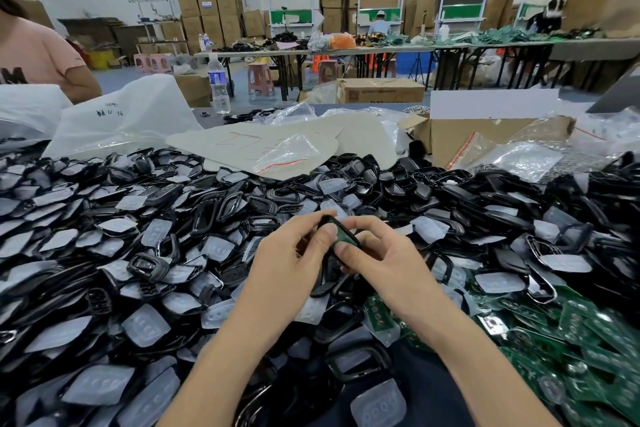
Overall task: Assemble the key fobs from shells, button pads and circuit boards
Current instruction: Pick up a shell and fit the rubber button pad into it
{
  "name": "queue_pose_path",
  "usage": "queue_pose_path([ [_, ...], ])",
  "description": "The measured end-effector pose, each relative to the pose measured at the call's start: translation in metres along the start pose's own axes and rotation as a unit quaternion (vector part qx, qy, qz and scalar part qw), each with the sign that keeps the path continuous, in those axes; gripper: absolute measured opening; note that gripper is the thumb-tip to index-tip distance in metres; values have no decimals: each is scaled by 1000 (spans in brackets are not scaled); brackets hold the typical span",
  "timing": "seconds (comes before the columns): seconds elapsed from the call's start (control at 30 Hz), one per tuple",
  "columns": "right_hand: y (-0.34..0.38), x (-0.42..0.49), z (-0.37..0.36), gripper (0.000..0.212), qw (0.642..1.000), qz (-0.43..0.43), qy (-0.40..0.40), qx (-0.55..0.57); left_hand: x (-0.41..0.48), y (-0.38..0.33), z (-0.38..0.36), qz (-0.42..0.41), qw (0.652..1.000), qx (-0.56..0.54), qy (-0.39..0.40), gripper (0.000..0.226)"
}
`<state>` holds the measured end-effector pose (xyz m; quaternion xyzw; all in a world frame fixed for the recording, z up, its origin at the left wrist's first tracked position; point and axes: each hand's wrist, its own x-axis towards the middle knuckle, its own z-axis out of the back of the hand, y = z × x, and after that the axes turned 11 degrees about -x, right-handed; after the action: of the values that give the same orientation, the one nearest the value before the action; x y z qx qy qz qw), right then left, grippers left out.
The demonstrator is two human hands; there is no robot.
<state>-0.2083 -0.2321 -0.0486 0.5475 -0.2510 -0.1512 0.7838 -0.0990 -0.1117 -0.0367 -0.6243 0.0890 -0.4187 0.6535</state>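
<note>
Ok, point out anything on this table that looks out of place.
Nothing looks damaged, but shells and button pads lie heaped together unsorted, while circuit boards keep mostly to the near right. One small dark part sits alone by the water bottle, apart from the rest.

A clear water bottle point(219, 85) stands upright at the far edge of the bench; left of it lies a big white plastic bag point(131, 111) with handwriting on it; a person in a pink shirt point(38, 59) is at the far left; a pale sheet point(242, 139) marked in red rests in the middle with a small clear zip bag point(287, 156) on top; to its right an open cardboard box point(450, 139) holds more clear bags; beyond, a pink stool point(260, 78) stands near a long table point(249, 53); stacked cartons point(207, 14) line the back wall, where a person in a white cap point(380, 24) faces away.
</note>
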Motion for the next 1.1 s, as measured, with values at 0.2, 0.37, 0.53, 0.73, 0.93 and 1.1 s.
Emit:
queue_pose_path([
  [0.2,1,5,4,19,992,-25,-110,54,-11,-15,22,56,986,100,118,12],
  [0.37,7,3,6,17,984,-48,-145,92,-52,-36,11,96,909,256,314,23],
  [0.53,14,-9,12,16,973,-80,-131,173,-88,-51,-9,40,852,406,327,33],
  [0.73,15,-24,23,23,958,-92,-138,233,-103,-56,-24,29,827,462,318,37],
  [0.93,3,-28,32,28,957,-105,-125,241,-93,-53,-17,51,853,394,339,23],
  [1.1,-3,-19,28,24,950,-151,-142,233,-46,-31,-6,90,984,41,149,7],
])
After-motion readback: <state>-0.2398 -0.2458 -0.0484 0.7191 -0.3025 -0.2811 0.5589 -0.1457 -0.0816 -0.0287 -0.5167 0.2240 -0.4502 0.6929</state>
